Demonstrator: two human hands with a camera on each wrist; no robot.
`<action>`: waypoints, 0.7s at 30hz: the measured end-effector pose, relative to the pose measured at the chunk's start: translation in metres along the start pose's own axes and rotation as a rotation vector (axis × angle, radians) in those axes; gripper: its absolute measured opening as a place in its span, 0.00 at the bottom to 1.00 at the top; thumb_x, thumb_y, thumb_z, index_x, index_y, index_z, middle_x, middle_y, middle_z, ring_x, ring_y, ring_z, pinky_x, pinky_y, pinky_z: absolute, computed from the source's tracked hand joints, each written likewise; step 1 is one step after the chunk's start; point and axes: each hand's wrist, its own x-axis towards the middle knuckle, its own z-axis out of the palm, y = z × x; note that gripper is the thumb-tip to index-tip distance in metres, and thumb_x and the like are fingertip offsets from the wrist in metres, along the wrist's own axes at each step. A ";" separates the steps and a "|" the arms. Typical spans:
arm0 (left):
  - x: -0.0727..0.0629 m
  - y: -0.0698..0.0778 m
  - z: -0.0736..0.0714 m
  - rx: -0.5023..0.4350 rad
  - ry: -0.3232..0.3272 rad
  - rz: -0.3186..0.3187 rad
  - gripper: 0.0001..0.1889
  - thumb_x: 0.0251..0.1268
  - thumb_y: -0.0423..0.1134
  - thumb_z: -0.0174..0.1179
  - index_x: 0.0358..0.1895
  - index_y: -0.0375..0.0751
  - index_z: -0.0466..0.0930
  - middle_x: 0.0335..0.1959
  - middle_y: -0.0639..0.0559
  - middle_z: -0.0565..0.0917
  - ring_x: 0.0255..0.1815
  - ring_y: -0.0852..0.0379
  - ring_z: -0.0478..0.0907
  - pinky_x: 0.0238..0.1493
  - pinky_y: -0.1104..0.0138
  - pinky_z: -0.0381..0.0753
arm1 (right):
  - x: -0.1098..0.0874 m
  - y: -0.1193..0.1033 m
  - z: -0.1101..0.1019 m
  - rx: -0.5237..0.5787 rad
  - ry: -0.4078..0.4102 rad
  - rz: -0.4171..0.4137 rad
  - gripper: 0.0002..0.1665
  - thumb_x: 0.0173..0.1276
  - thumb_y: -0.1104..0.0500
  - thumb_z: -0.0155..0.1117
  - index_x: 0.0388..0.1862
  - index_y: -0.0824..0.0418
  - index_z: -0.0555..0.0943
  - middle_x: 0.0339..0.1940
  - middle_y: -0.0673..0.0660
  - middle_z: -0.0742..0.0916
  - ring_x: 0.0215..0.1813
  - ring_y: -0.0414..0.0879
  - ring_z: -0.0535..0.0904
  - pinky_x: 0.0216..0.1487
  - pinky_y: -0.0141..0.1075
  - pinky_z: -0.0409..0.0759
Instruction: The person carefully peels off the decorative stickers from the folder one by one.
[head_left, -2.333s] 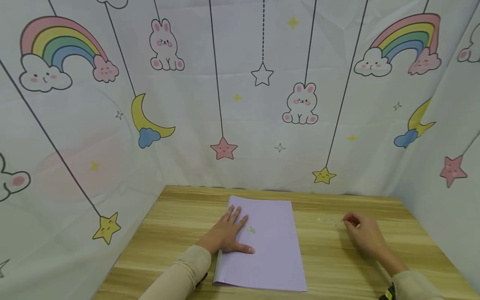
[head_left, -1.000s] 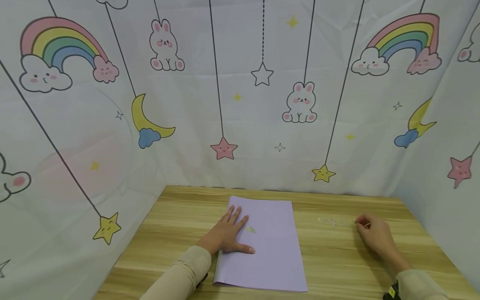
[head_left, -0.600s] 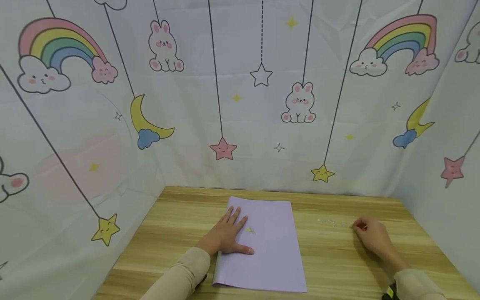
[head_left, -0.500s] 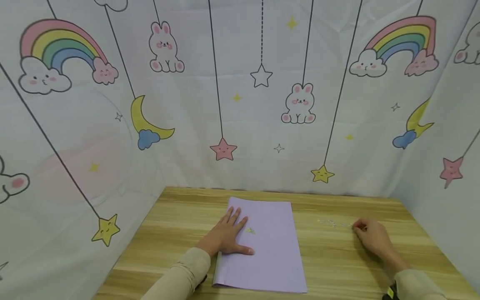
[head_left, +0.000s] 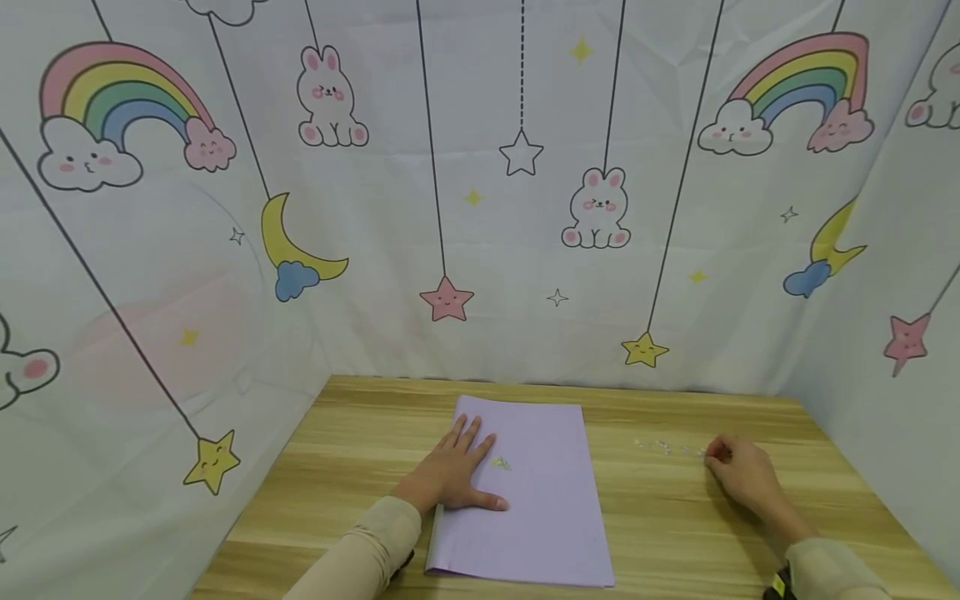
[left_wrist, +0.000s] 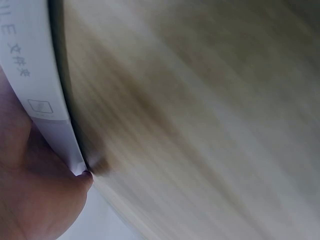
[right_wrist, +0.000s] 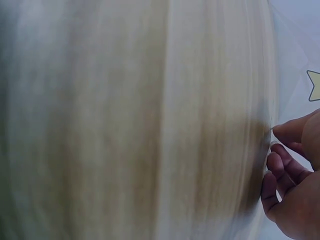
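A lilac file folder [head_left: 536, 500] lies closed on the wooden table. My left hand [head_left: 453, 471] rests flat on its left part, fingers spread, beside a small yellow-green cluster [head_left: 501, 463] on the cover. In the left wrist view, the white spine label [left_wrist: 35, 65] reads "FILE", and part of the hand [left_wrist: 40, 200] hangs at the edge. On the right, my right hand [head_left: 744, 473] has curled fingers, their tips pinching at a tiny clear piece [head_left: 701, 452] at the end of a row of small clear pieces [head_left: 663, 447]. The right wrist view shows the thumb [right_wrist: 290, 129] low by the tabletop.
The wooden table [head_left: 352, 417] runs back to a white curtain [head_left: 375, 208] printed with rainbows, rabbits, moons and stars. More of the curtain closes off the left and right sides. A dark strap [head_left: 780, 583] shows at the right sleeve.
My right hand has shifted rightward along the row since the earliest frame, then slightly back left. More clear pieces now show left of its fingertips. The left hand and folder stay put.
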 end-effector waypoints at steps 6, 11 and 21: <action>0.000 -0.001 -0.001 -0.011 0.002 -0.001 0.63 0.55 0.85 0.59 0.87 0.48 0.54 0.88 0.37 0.45 0.88 0.35 0.36 0.83 0.46 0.50 | 0.001 0.000 -0.001 -0.004 0.028 -0.008 0.01 0.71 0.69 0.66 0.37 0.67 0.83 0.35 0.59 0.88 0.37 0.53 0.82 0.39 0.48 0.80; 0.002 0.000 0.001 -0.010 0.000 0.000 0.63 0.55 0.85 0.58 0.87 0.48 0.54 0.88 0.37 0.46 0.88 0.35 0.37 0.83 0.45 0.50 | 0.000 -0.001 0.000 0.000 0.076 -0.009 0.06 0.71 0.71 0.61 0.43 0.71 0.84 0.38 0.66 0.88 0.40 0.61 0.84 0.41 0.54 0.81; 0.006 -0.002 0.006 0.001 0.006 -0.010 0.64 0.54 0.86 0.57 0.87 0.48 0.54 0.88 0.37 0.45 0.88 0.35 0.36 0.84 0.46 0.49 | 0.010 -0.028 0.000 -0.077 0.037 0.018 0.36 0.78 0.48 0.65 0.70 0.74 0.74 0.64 0.79 0.79 0.64 0.80 0.72 0.55 0.75 0.69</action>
